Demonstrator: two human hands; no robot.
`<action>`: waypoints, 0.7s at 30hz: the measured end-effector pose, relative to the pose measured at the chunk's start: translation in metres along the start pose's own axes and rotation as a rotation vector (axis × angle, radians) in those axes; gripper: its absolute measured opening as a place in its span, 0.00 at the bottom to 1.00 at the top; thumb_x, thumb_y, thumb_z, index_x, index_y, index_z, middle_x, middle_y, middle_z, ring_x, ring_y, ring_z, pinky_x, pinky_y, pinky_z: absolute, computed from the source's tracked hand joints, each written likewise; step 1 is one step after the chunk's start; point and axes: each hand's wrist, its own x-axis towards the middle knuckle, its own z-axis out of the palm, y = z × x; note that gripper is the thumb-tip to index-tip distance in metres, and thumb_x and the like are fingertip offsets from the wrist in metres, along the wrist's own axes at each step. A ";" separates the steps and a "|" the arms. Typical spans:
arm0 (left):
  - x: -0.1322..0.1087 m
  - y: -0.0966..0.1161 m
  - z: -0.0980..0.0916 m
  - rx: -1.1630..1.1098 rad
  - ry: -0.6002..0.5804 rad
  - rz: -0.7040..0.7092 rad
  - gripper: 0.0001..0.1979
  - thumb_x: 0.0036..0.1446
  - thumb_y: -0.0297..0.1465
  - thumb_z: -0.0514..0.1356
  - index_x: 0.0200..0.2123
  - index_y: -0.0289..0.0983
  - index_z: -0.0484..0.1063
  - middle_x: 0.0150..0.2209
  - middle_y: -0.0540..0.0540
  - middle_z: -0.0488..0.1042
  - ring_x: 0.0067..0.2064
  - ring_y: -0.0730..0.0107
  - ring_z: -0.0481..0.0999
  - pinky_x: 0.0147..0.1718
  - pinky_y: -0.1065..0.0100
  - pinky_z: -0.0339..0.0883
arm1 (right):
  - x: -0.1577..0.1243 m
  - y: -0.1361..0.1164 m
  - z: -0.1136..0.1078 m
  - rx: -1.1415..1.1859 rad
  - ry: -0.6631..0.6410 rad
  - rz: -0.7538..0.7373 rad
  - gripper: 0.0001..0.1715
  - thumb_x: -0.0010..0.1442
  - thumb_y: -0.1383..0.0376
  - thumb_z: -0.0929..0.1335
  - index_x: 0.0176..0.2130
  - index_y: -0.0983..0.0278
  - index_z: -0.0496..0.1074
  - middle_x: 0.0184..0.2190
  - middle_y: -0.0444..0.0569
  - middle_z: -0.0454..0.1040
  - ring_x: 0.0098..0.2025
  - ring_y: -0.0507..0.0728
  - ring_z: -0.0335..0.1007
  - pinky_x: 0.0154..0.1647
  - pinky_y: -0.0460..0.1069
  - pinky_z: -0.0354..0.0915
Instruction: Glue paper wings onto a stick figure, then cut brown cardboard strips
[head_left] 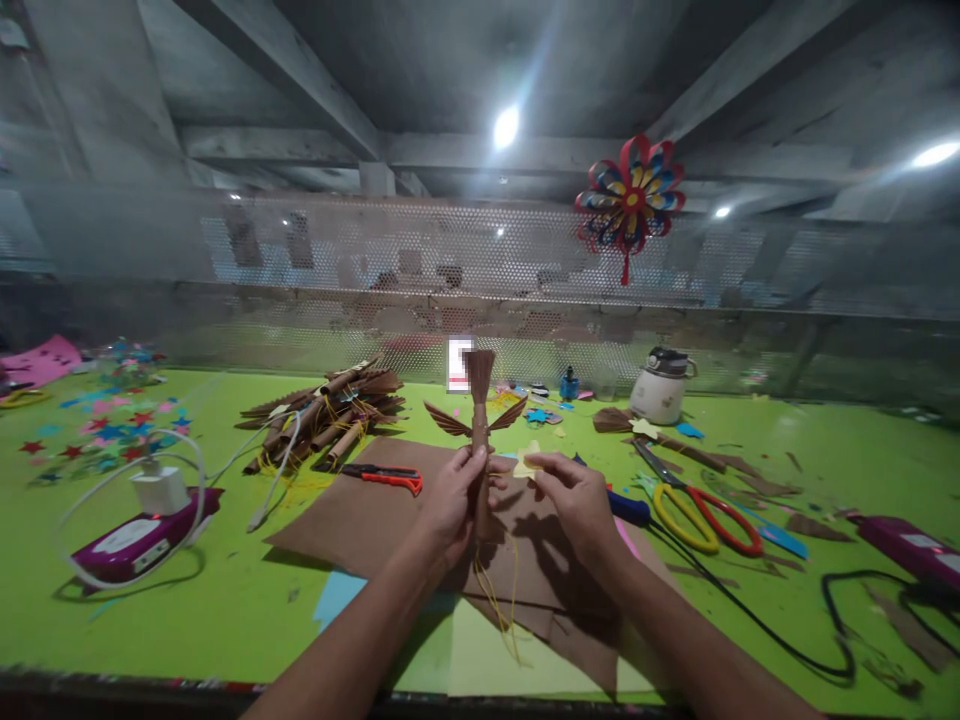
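The left hand [452, 500] wraps its fingers round an upright figure [481, 422] (wings spread) above brown paper [360, 515]; the right [577, 500] pinches a yellow cutout [527, 463] beside it. Farther back on the worktop [247, 620], a jug [658, 392] stands.

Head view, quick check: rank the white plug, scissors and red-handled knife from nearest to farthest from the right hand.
From the right hand:
1. Scissors, just to its right.
2. Red-handled knife, leftward, beyond the left hand.
3. White plug, far left, at the purple power strip.
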 end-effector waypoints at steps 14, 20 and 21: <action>-0.001 -0.001 -0.002 0.096 0.089 -0.013 0.11 0.52 0.36 0.61 0.34 0.35 0.64 0.22 0.52 0.67 0.19 0.82 0.63 0.15 0.80 0.53 | 0.019 0.011 -0.016 -0.120 0.154 -0.181 0.10 0.52 0.62 0.69 0.31 0.66 0.76 0.32 0.52 0.77 0.36 0.58 0.72 0.41 0.52 0.66; -0.003 -0.006 0.006 0.076 0.077 0.039 0.19 0.41 0.35 0.69 0.34 0.35 0.65 0.26 0.51 0.68 0.23 0.81 0.65 0.20 0.78 0.58 | 0.002 0.009 -0.001 -0.074 -0.072 -0.103 0.11 0.51 0.63 0.69 0.36 0.65 0.76 0.29 0.48 0.75 0.29 0.54 0.69 0.33 0.49 0.65; -0.004 -0.006 0.007 0.076 0.071 0.042 0.20 0.40 0.34 0.69 0.35 0.35 0.66 0.27 0.52 0.68 0.23 0.82 0.65 0.21 0.78 0.58 | 0.000 0.009 0.000 -0.091 -0.088 -0.111 0.11 0.51 0.63 0.69 0.37 0.65 0.75 0.29 0.48 0.75 0.29 0.54 0.68 0.32 0.49 0.64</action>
